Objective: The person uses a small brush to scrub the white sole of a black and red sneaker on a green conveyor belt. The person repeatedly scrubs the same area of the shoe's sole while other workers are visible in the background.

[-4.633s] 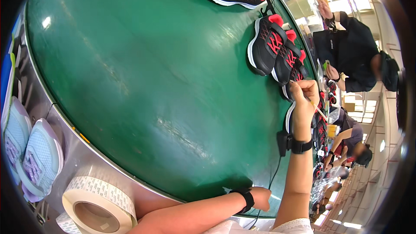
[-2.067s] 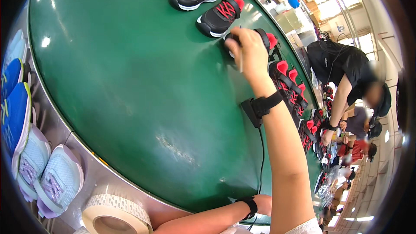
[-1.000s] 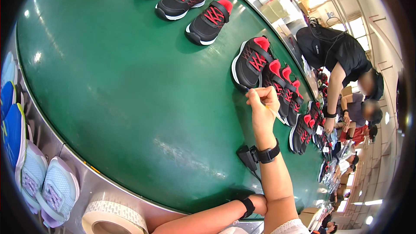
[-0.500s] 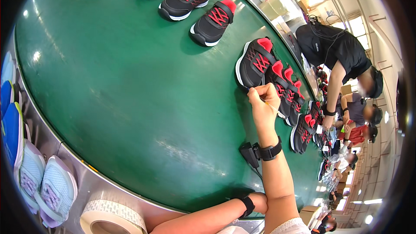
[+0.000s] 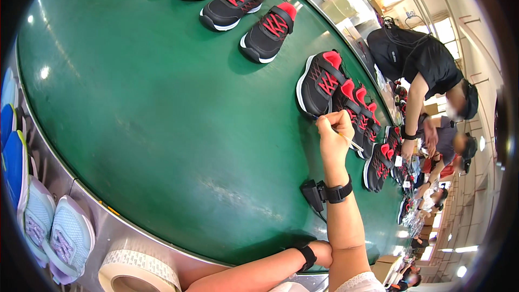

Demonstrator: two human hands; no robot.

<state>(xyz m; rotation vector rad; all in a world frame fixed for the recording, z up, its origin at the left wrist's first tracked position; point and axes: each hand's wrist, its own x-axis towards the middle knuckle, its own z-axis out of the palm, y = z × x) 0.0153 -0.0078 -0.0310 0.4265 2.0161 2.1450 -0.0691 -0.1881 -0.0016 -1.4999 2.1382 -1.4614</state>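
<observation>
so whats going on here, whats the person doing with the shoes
A person stands at a wide green conveyor belt carrying a row of black sneakers with red laces. Their right hand holds a thin stick-like tool with its tip at the side of the nearest black sneaker. Their left hand rests at the belt's near edge. A roll of tape and pale sneakers sit below the belt. Other workers bend over shoes further along.

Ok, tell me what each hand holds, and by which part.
The right hand pinches a thin pale stick near its front end, beside a black-and-red shoe. The left hand appears empty.
</observation>
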